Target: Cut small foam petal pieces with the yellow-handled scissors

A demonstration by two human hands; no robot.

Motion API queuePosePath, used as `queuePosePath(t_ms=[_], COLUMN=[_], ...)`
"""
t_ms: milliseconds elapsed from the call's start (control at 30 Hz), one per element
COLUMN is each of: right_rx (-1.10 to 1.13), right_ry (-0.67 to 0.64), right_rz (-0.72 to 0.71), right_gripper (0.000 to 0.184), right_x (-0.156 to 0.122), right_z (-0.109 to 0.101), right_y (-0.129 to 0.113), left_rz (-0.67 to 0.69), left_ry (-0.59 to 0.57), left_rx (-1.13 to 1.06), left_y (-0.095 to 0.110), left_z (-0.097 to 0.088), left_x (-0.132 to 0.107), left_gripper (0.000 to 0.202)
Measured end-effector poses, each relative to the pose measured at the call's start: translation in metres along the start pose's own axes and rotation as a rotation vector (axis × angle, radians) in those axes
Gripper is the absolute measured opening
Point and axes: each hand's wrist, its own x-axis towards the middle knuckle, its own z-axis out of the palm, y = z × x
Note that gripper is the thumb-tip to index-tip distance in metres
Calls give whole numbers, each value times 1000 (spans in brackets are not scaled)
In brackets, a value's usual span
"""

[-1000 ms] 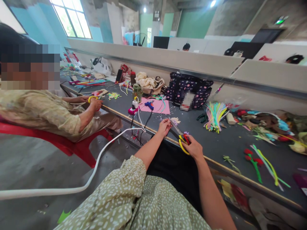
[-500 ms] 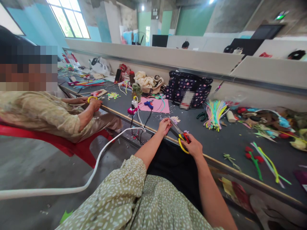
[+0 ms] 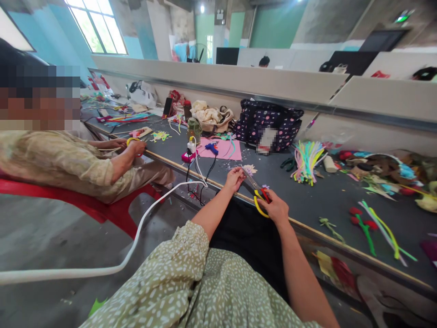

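My right hand [image 3: 276,207] is wrapped round the yellow and red handles of a pair of scissors [image 3: 251,181] just over the table's front edge. The blades point up and left, and their tips reach my left hand [image 3: 235,179]. The fingers of that hand are pinched together at the blade tips; what they hold is too small to name. Just beyond the blades lies a small heap of pale clippings [image 3: 250,169]. A blue glue gun [image 3: 212,147] rests on a pink sheet [image 3: 221,154] farther back.
A bundle of pastel pipe cleaners [image 3: 307,163] and a dark patterned bag [image 3: 268,124] stand at the back. Red and green pipe-cleaner flowers [image 3: 364,228] lie at right. A white cable [image 3: 143,228] crosses on the left, near a seated co-worker [image 3: 78,159] holding yellow-handled scissors.
Almost nothing differs. My hands and the scissors keep nearly the same place, and the view has shifted very slightly.
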Motion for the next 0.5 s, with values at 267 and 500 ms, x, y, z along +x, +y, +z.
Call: queuePosePath(t_ms=[267, 500], right_rx=[-19, -22], right_ry=[59, 54], right_rz=[-44, -62], right_gripper=[55, 54], right_x=[-1, 0], right_z=[3, 4], right_y=[2, 3], left_rz=[-28, -35], left_ry=[18, 15], left_rx=[-15, -16], left_y=[3, 4], left_z=[2, 4], left_x=[-3, -4], left_gripper=[28, 25])
